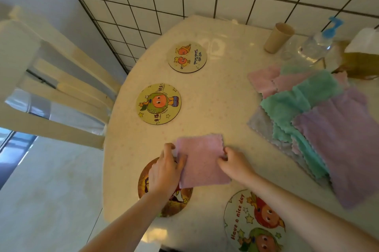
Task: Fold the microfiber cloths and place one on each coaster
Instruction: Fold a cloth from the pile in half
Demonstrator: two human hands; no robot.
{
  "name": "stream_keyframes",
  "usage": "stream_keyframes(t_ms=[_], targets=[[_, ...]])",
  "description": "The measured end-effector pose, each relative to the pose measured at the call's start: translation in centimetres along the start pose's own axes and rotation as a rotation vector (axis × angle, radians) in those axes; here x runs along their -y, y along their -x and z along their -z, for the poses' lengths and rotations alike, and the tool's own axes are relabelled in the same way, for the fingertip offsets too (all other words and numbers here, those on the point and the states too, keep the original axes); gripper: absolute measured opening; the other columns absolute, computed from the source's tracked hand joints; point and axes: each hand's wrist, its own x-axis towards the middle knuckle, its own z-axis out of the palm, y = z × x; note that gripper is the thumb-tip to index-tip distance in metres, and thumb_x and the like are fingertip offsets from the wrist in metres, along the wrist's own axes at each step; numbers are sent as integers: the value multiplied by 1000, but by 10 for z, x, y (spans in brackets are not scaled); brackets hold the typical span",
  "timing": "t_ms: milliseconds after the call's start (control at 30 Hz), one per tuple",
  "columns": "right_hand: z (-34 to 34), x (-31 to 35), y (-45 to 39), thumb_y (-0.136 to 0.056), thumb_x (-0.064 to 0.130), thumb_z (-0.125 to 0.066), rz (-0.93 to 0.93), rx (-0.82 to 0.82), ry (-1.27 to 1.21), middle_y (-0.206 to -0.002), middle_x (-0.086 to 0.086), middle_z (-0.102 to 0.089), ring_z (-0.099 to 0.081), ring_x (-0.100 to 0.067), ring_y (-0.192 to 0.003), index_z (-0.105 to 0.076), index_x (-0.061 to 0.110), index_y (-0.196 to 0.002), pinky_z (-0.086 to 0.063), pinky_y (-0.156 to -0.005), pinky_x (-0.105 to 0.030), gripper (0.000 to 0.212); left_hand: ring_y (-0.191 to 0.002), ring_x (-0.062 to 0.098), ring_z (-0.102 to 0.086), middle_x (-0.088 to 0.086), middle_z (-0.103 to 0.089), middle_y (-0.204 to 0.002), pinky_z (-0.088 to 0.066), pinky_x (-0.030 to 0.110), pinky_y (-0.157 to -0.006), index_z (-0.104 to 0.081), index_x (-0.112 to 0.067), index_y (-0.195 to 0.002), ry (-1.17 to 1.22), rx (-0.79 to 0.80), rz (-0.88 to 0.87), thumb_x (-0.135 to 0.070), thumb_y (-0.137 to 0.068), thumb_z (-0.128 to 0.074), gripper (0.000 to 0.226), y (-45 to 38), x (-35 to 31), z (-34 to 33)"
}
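A folded pink microfiber cloth (202, 161) lies low over the table between my hands. My left hand (166, 171) grips its left edge, and my right hand (235, 162) pinches its right edge. Under my left hand lies a dark round coaster (176, 202), partly covered by the hand and the cloth. A white "Have a nice day" coaster (254, 223) sits near the front edge. Two more cartoon coasters lie bare farther back: one (159, 104) at the left and one (187, 57) behind it. A heap of pink, green, lilac and grey cloths (320, 120) is spread at the right.
The table (221, 108) is cream and rounded, with its curved edge at the left. A pale wooden chair (61, 91) stands beside that edge. At the back right stand a cardboard tube (277, 38), a clear bottle (315, 46) and a tissue box (363, 56) against the tiled wall.
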Motion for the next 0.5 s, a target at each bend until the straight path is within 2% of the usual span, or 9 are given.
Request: stream_keyframes(t_ms=[33, 100, 200, 333, 400, 433, 500], targets=[[1, 3, 0, -90, 41, -44, -18, 8, 8, -71, 4, -61, -60, -15, -64, -56, 21, -81, -49, -60, -33, 25, -76, 17, -61, -4, -55, -101, -54, 31, -55, -40, -25, -120, -145, -70, -145, -58, -93, -37, 43, 3, 3, 1], [4, 9, -2, -94, 51, -35, -53, 2, 45, -62, 4, -56, -56, -15, -55, -55, 19, -72, -44, -53, -29, 44, -90, 21, -56, 3, -51, -109, -54, 30, -68, -44, -20, -130, -349, -133, -392, -58, -92, -37, 54, 5, 10, -1], [6, 15, -5, -98, 48, -29, -61, -18, 217, -60, 1, -54, -54, -16, -55, -50, 16, -64, -36, -47, -26, 51, -118, 33, -48, 12, -47, -133, -48, 44, -95, -37, -12, -143, -504, -55, -505, -61, -90, -35, 71, 3, 23, -9], [9, 13, -1, -96, 51, -34, -115, -93, 394, -63, 3, -55, -52, -13, -54, -49, 16, -66, -35, -46, -26, 49, -127, 36, -46, 12, -41, -144, -44, 47, -100, -30, -11, -146, -550, 89, -437, -63, -89, -34, 78, 7, 26, -11], [11, 12, 2, -95, 49, -41, -112, -178, 405, -74, 1, -60, -58, -17, -65, -53, 15, -80, -40, -52, -28, 39, -132, 34, -35, 8, -30, -150, -37, 47, -105, -21, -15, -149, -494, 144, -369, -60, -89, -38, 77, 9, 16, -5], [12, 13, 3, -94, 45, -45, -105, -209, 350, -82, -2, -62, -60, -20, -72, -53, 14, -89, -43, -56, -29, 32, -134, 30, -28, 4, -25, -150, -33, 45, -107, -16, -18, -150, -412, 185, -304, -55, -90, -43, 76, 9, 11, -4], [13, 16, 3, -93, 35, -50, -122, -185, 142, -90, -3, -61, -60, -21, -78, -51, 12, -100, -44, -61, -30, 25, -128, 25, -31, 1, -33, -142, -34, 40, -105, -23, -21, -147, -105, 222, -93, -37, -87, -55, 70, 10, -2, -2]])
